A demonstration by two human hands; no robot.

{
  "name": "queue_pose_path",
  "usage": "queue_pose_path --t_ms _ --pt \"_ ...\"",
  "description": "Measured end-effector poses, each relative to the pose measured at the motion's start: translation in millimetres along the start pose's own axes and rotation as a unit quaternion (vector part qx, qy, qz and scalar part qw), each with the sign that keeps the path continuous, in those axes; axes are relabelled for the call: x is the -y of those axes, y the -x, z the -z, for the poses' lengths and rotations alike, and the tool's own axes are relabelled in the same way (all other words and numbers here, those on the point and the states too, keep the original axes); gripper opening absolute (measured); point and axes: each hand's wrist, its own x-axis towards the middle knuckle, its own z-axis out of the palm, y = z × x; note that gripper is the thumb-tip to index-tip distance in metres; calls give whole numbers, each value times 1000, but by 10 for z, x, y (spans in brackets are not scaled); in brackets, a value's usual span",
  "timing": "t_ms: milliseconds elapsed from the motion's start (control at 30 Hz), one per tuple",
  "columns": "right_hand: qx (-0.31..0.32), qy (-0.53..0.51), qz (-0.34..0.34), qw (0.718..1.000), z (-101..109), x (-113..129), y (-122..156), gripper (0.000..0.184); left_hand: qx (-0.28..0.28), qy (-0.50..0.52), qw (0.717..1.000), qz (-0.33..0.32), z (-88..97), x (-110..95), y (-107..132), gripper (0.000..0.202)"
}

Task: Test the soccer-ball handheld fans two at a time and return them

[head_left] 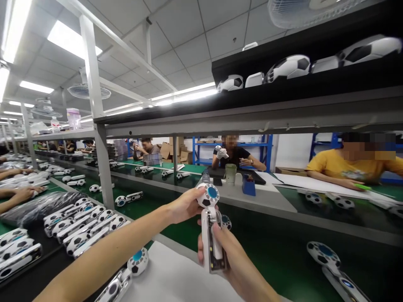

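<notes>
I hold up a small hand-held fan [210,226] with a football-patterned head and a blue centre, above the green belt. My left hand [185,205] pinches the round head from the left side. My right hand [233,260] is wrapped round the white handle, whose open back shows the inner parts, thumb pressed on it. A second fan head [226,221] peeks out just behind the held one.
More football fans lie around: one at the lower right [327,260], one by my left forearm [132,268], rows on the left tray [85,226]. Other people sit across the green conveyor [283,235]. A grey post [100,138] and a black overhead shelf [308,71] stand near.
</notes>
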Motion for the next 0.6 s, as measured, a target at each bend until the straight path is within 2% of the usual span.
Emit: queue_pose_path --t_ms 33,100,200,267,367,433,533,600 --pt "18 -54 -25 998 -21 47 42 48 2 -13 1000 4 31 52 -17 76" --pt "-3 -77 -43 996 7 161 89 41 -15 -62 997 31 202 240 -67 70" --pt "-82 -34 -45 995 127 320 93 31 -88 -187 972 115 703 633 -95 44" --pt "-114 -28 -52 992 226 387 78 29 -158 -281 929 182 1132 890 -57 34" --pt "-151 -26 -57 987 397 424 42 36 -253 -392 843 267 1778 1202 45 37" --pt "-181 -12 -44 982 513 429 17 43 -295 -454 784 305 2129 1365 111 40" --pt "-228 1 -2 974 624 460 7 39 -320 -524 713 337 2477 1583 177 41" --pt "-251 -2 36 967 643 514 23 30 -317 -552 688 349 2626 1729 199 41"
